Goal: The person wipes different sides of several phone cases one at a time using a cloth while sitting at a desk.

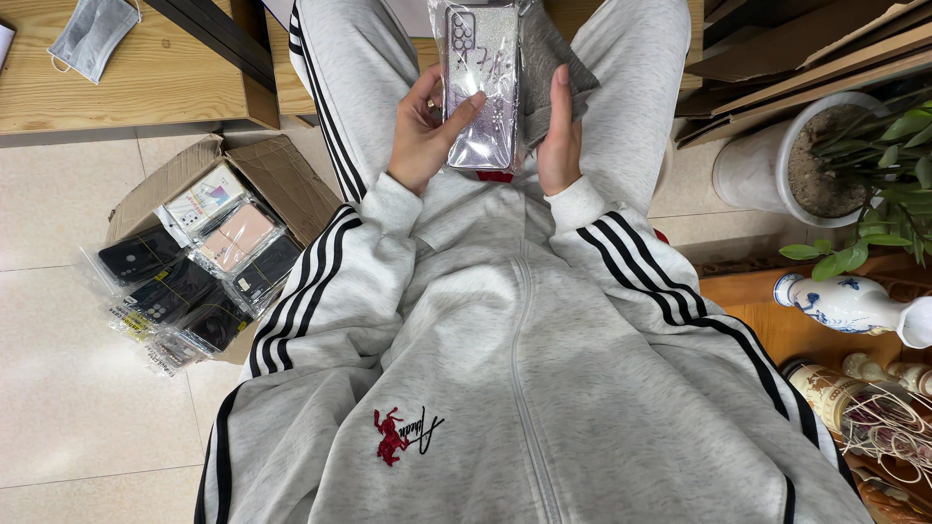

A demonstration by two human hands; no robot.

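Your left hand [419,136] has a closed grip on the glittery phone case [481,87] in its clear sleeve, your right hand [560,136] clasping a grey cloth [546,58] against its edge.

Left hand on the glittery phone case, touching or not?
Touching. The head view shows the left hand wrapped around the edge of the glittery phone case, thumb lying across its front; the right hand braces the opposite edge.

Tiled floor and low wooden platform, with what rests on them

The pale tiled floor [68,388] carries an open cardboard box [282,175] on its side, spilling packaged phone cases [194,281] in black, pink and white onto the tiles. A white plant pot [752,175] stands at right. A grey face mask [92,34] lies on the wooden platform [146,92].
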